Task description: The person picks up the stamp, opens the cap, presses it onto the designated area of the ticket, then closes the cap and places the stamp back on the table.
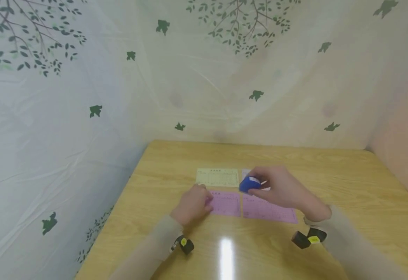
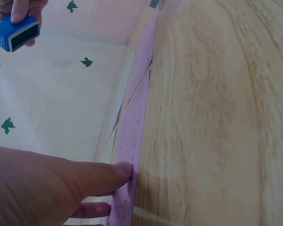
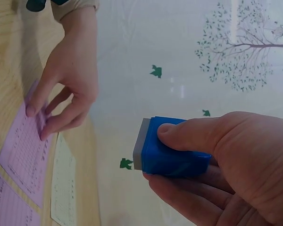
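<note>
Right now, the thumb and fingers of my right hand (image 1: 282,187) are clamped on the blue stamp (image 3: 177,149), which I hold above the sheets, touching none. My left hand (image 1: 191,204), its fingers a little apart, rests on the left end of one pink form (image 1: 226,205). Just beside it on the counter (image 1: 351,179) lies a second pink form (image 1: 267,210), with a yellow form (image 1: 218,178) behind.

Head view: soft, even light, slightly hazy; vert. white glare strip (image 1: 226,258) on glossy yellow-brown wood-grain counter (image 1: 260,249). R wrist view dimmer, w/ soft shadow (image 3: 32,61) there.
</note>
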Available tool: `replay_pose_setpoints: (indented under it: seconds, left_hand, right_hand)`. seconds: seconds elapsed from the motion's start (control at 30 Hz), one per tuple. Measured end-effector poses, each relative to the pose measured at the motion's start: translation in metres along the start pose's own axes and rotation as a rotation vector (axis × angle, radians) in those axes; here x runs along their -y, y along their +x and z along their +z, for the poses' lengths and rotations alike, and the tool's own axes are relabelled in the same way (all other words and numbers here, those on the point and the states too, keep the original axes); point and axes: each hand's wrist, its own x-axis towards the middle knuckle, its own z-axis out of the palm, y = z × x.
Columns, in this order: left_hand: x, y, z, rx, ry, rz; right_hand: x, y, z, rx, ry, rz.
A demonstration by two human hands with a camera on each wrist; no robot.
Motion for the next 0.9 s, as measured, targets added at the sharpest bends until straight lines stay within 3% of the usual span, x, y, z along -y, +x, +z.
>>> replay_pose_setpoints:
  seconds: [0.3,0.9]
  left_hand:
    - [-0.002,-0.001,-0.004,0.021,0.013,-0.010]
    - [-0.003,0.000,-0.005,0.038,-0.017,-0.026]
  right_hand:
    - [-0.002,-0.001,0.016,0.042,0.057,0.009]
    - [-0.017,0.013,0.040,0.108,0.002,0.027]
